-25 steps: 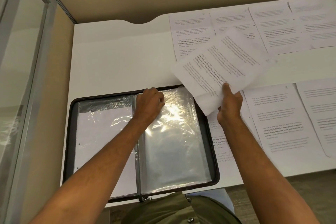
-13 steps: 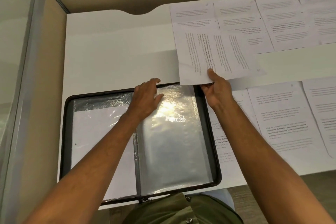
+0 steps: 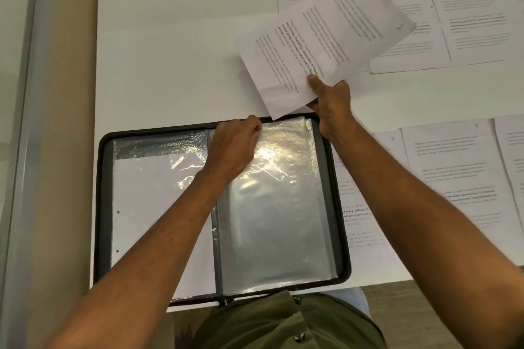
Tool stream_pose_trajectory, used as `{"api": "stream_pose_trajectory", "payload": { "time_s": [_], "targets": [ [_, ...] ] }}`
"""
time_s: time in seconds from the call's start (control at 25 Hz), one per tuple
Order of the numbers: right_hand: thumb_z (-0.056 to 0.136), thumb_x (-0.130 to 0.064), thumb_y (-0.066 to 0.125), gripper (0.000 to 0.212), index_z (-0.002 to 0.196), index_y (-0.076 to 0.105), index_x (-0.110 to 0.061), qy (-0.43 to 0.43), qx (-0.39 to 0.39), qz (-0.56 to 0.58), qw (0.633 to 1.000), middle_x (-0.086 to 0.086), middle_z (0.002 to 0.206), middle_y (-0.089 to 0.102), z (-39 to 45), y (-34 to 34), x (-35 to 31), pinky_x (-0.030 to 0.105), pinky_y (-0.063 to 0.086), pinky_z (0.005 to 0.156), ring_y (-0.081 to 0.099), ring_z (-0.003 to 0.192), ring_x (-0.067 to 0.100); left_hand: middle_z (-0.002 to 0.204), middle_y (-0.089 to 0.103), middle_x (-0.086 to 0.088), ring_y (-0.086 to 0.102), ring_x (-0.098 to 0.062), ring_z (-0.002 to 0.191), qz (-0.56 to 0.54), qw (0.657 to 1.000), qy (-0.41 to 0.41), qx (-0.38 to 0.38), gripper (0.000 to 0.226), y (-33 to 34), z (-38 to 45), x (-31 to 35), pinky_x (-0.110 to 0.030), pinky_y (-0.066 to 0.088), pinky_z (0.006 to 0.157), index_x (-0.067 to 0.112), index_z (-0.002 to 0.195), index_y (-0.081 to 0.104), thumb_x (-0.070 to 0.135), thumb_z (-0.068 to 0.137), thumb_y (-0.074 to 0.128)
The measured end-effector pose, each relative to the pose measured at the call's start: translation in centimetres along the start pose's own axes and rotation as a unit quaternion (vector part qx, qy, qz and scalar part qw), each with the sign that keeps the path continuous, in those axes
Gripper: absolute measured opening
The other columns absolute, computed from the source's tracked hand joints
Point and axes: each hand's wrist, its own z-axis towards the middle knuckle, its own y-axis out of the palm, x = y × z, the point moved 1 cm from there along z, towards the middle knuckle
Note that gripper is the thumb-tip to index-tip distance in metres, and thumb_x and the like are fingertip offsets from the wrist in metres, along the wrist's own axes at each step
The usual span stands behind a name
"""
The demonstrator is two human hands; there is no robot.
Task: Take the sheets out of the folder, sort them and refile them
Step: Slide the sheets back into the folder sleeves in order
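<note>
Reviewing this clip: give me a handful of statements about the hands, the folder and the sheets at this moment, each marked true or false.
1. The right hand holds a printed sheet above the desk. True.
2. The folder is zipped closed. False: it lies open, with both plastic sleeves showing.
3. The left hand is at the top edge of the right sleeve. True.
4. The left sleeve holds nothing. False: a white sheet sits inside it.
5. More printed sheets lie spread on the desk to the right of the folder. True.
6. The held sheet is already tucked into the right sleeve. False: it is still above the folder's top edge.
</note>
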Motion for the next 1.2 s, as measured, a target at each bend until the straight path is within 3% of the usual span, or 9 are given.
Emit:
{"api": "stream_pose_trajectory", "payload": {
  "time_s": [0.16,0.4,0.52,0.68,0.84,0.96,1.2],
  "targets": [
    [0.095,-0.004,0.072,0.041,0.135,0.06,-0.005,-0.037,-0.056,-0.091,0.994,0.011,0.126,0.072,0.1,0.4,0.6,0.052,0.06,0.096,0.073,0.113,0.027,0.073,0.068,-0.001,0.063,-0.028,0.067,0.011,1.0,0.009,0.005,0.004,-0.1,0.1,0.0,-0.04,0.047,0.069,0.015,0.097,0.061,0.016,0.1,0.058],
    [0.097,-0.007,0.07,0.041,0.137,0.061,-0.002,-0.03,-0.163,-0.163,0.973,0.012,0.126,0.074,-0.3,-0.2,0.3,0.041,0.063,0.085,0.074,0.11,0.028,0.07,0.066,-0.003,0.06,-0.031,0.064,-0.001,1.0,0.007,0.003,0.005,-0.5,0.2,0.0,-0.04,0.048,0.063,0.015,0.097,0.059,0.019,0.099,0.061],
    [0.097,-0.01,0.072,0.041,0.136,0.062,-0.004,-0.018,-0.188,-0.199,0.962,0.008,0.124,0.075,0.1,-0.6,-0.3,0.045,0.063,0.087,0.075,0.109,0.026,0.076,0.065,-0.001,0.061,-0.03,0.072,0.031,0.999,0.013,-0.004,0.004,-0.6,0.4,0.1,-0.041,0.045,0.075,0.015,0.097,0.06,0.018,0.098,0.062],
    [0.098,-0.008,0.069,0.036,0.133,0.061,-0.009,-0.015,-0.23,-0.232,0.945,-0.004,0.116,0.076,0.1,-0.5,-1.4,0.033,0.063,0.079,0.076,0.105,0.019,0.085,0.065,0.005,0.059,-0.025,0.085,0.037,0.999,-0.01,0.004,0.002,-0.5,0.2,0.2,-0.046,0.039,0.089,0.02,0.101,0.059,0.019,0.1,0.058],
    [0.099,-0.009,0.069,0.034,0.131,0.061,-0.014,0.001,-0.268,-0.251,0.93,-0.002,0.12,0.074,0.3,-0.6,-2.1,0.032,0.063,0.079,0.075,0.106,0.018,0.088,0.063,0.01,0.059,-0.022,0.089,-0.004,1.0,-0.022,0.006,0.007,-0.5,0.3,0.1,-0.045,0.036,0.092,0.02,0.106,0.061,0.019,0.099,0.06],
    [0.099,-0.009,0.068,0.034,0.132,0.061,-0.014,0.024,-0.293,-0.262,0.919,-0.002,0.119,0.075,0.7,-0.8,-2.2,0.031,0.062,0.078,0.075,0.105,0.018,0.092,0.063,0.012,0.058,-0.016,0.093,-0.061,0.997,-0.052,0.0,0.011,-0.4,0.5,-0.6,-0.038,0.03,0.092,0.024,0.11,0.061,0.024,0.099,0.063],
    [0.098,-0.01,0.068,0.038,0.135,0.059,-0.015,0.045,-0.323,-0.298,0.897,0.0,0.122,0.074,1.6,-0.8,-2.6,0.033,0.064,0.08,0.075,0.108,0.019,0.087,0.062,0.019,0.052,-0.012,0.101,-0.067,0.987,-0.124,-0.081,0.015,-1.6,1.1,-4.0,-0.035,0.018,0.087,0.03,0.101,0.068,0.043,0.095,0.068]
  ]
}}
